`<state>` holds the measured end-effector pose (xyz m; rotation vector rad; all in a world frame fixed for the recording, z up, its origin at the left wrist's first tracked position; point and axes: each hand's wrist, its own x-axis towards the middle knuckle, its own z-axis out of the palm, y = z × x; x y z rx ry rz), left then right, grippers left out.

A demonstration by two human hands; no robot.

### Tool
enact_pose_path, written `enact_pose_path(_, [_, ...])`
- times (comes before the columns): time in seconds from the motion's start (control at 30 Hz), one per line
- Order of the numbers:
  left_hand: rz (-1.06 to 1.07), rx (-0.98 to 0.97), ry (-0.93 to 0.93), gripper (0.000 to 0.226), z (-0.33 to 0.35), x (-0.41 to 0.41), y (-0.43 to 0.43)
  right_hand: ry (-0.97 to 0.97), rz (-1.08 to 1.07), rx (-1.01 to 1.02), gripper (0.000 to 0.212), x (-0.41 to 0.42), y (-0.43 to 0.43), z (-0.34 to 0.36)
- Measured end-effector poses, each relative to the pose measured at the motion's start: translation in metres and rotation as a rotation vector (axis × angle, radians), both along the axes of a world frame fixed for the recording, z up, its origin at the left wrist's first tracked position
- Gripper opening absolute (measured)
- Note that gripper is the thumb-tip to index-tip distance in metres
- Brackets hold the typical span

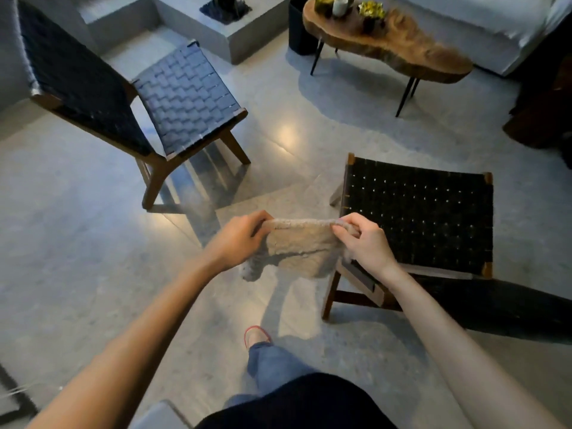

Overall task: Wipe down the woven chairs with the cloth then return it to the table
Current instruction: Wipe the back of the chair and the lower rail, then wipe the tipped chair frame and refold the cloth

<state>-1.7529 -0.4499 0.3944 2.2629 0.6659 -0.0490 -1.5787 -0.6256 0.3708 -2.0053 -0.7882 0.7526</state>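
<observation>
A fluffy beige cloth (pixel 298 247) hangs stretched between both hands above the floor. My left hand (pixel 240 239) pinches its top left corner, and my right hand (pixel 365 241) pinches its top right corner. One dark woven chair (pixel 185 97) with a wooden frame stands at the upper left, its seat facing right. A second woven chair (pixel 421 215) stands just right of my hands, seen from behind its backrest. The live-edge wooden table (pixel 402 44) stands at the upper right.
On the table sit a white cup (pixel 340 6) and small plant pots (pixel 371 13). A dark bin (pixel 299 29) stands by the table's left end. A grey concrete step (pixel 223 29) runs across the back. My foot (pixel 256 335) is on the polished floor.
</observation>
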Motion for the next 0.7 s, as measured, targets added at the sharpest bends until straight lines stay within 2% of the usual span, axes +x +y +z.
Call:
enact_pose_path(0.17, [-0.048,-0.15,0.017,0.015,-0.002,0.021,0.08,0.022,-0.005,0.016,0.009,0.016,0.063,0.001])
enact_pose_path(0.33, [-0.143,0.003,0.076,0.006,-0.023,0.064,0.159,-0.024,-0.148,-0.035,0.01,0.032,0.111,-0.013])
enact_pose_path(0.47, [-0.388,0.108,0.083,0.012,-0.038,0.104,0.215,-0.009,-0.323,-0.078,0.014,0.039,0.145,-0.029])
enact_pose_path(0.63, [-0.664,0.141,0.07,0.026,-0.048,0.168,0.264,0.05,-0.495,-0.175,0.013,0.039,0.179,-0.036])
enact_pose_path(0.7, [-0.792,0.139,0.052,0.025,-0.055,0.194,0.276,0.051,-0.514,-0.203,0.031,0.036,0.185,-0.033])
